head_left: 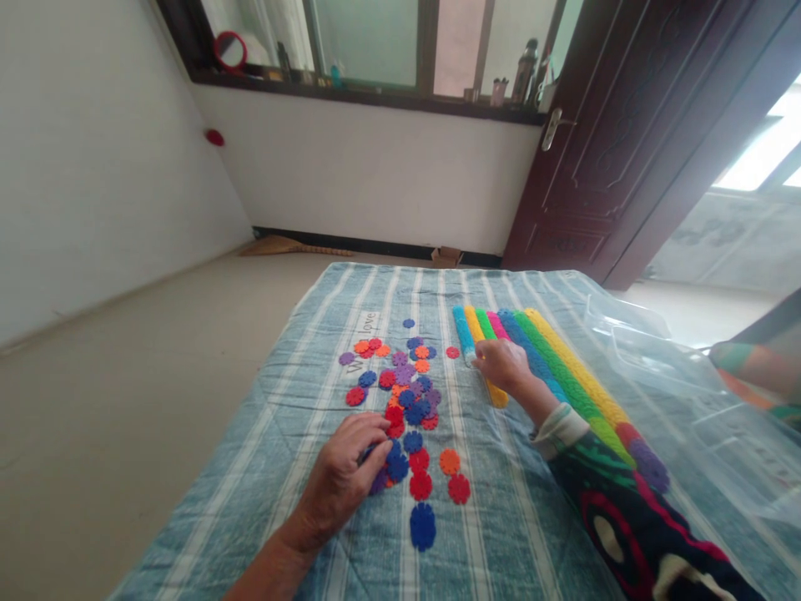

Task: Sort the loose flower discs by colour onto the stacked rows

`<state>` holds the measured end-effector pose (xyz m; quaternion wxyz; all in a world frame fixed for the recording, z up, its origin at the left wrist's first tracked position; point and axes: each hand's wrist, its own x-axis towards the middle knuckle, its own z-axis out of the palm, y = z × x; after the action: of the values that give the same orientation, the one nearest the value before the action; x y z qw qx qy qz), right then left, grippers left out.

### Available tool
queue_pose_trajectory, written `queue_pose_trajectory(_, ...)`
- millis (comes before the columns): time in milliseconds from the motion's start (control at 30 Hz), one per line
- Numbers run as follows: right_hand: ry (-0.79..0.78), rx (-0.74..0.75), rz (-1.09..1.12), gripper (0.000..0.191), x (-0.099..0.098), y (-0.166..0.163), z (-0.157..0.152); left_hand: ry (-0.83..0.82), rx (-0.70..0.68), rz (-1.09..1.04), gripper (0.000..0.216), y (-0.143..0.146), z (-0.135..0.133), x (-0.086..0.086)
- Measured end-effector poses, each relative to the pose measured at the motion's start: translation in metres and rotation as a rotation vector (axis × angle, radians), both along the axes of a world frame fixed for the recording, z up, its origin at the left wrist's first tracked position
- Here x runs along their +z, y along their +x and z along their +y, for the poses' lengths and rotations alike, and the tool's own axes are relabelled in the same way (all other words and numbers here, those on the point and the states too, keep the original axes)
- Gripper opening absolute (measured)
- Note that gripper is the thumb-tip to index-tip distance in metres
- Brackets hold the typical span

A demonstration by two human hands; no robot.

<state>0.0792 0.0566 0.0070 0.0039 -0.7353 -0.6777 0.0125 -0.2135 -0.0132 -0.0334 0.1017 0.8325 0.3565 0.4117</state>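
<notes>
Loose flower-shaped plastic discs [420, 484] in blue, red, orange and purple lie scattered along the middle of the striped cloth. My left hand [347, 455] is closed over the near left of the pile, with a dark blue disc partly showing between thumb and fingers. To the right, discs of matching colours stand packed on edge in long rows [576, 376] lying side by side. My right hand [504, 363], in a patterned sleeve, has its fingertips pinched at the near end of the short light blue row [463, 330]. What they grip is hidden. A yellow row [497, 395] passes beneath this hand.
Clear plastic containers [667, 359] stand along the right side of the striped cloth [294, 401]. A blurred part of a person [760, 376] shows at the right edge. Beyond are a broom [275, 245] on the floor, a window sill and a dark red door [601, 125].
</notes>
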Motion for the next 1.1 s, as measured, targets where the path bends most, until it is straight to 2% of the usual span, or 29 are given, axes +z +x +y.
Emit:
queue_pose_trajectory(167,-0.003,0.054,0.001,0.023,0.007,-0.016,-0.031,-0.014,0.005,-0.011,0.014,0.001,-0.001,0.001)
queue_pose_trajectory(300,-0.031,0.145,0.022,0.022,0.002,-0.039,-0.070,-0.028,0.045,-0.035,0.014,0.001,-0.002,0.002)
queue_pose_trajectory(533,-0.044,0.276,0.116,0.019,-0.019,-0.064,-0.119,-0.102,0.291,-0.131,0.015,-0.014,0.004,0.002)
queue_pose_trajectory(633,-0.020,0.301,0.172,0.020,-0.026,-0.067,-0.129,-0.202,0.430,-0.171,0.017,-0.024,0.007,0.002)
queue_pose_trajectory(733,0.002,0.296,0.225,0.019,-0.030,-0.069,-0.135,-0.324,0.514,-0.197,0.022,-0.029,0.008,0.001)
queue_pose_trajectory(933,0.066,0.300,0.251,0.021,-0.041,-0.078,-0.143,-0.479,0.497,-0.227,0.028,-0.028,0.007,0.000)
queue_pose_trajectory(1100,0.110,0.332,0.257,0.027,-0.049,-0.086,-0.148,-0.460,0.502,-0.242,0.025,-0.026,0.005,0.006)
